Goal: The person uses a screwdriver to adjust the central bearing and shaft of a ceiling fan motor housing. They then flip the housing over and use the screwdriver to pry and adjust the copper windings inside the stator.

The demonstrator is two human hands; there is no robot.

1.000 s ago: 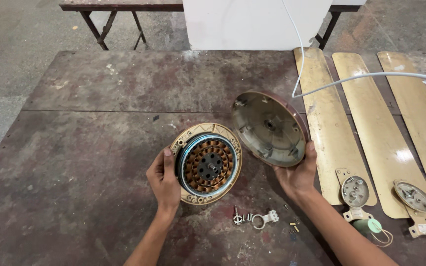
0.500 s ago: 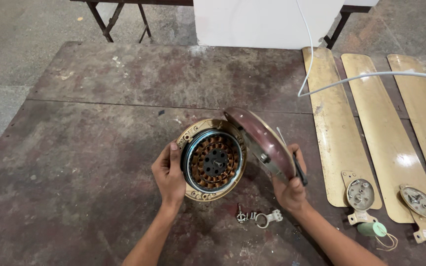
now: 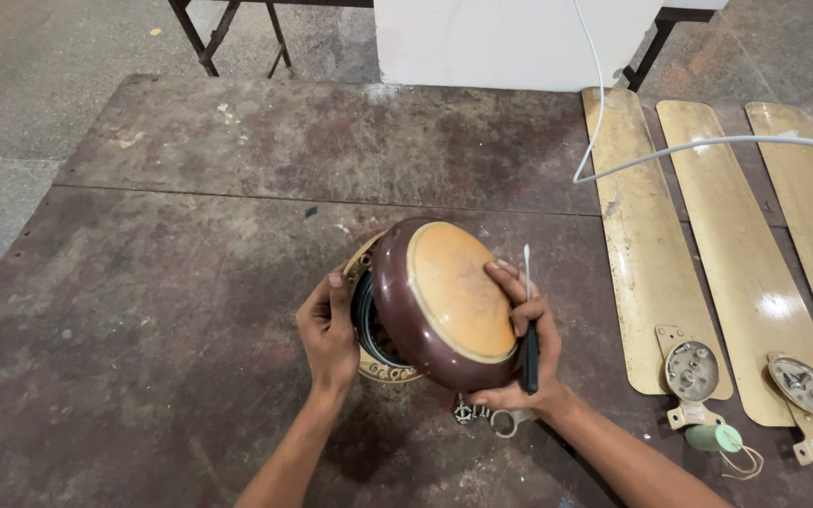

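Head view. One round maroon motor cover [image 3: 444,306] with a tan centre sits tilted over the one fan motor base [image 3: 369,353], near the middle of the worn table [image 3: 143,282].

The right hand [image 3: 519,348] grasps the cover's right rim, fingers spread over the tan face, and also pinches one dark-handled screwdriver [image 3: 528,339] against it, tip pointing up. The left hand [image 3: 328,334] grips the left edge of the motor base, thumb at the cover's rim.

Just below the cover lies a small cluster of metal screws and a ring [image 3: 486,416]; the exact count is unclear.

Right of the cover lie three tan fan blades [image 3: 646,254], side by side, two showing round metal brackets [image 3: 693,362] at their near ends. One white cable [image 3: 708,146] crosses above the blades. One green tape roll [image 3: 715,437] rests below the brackets.
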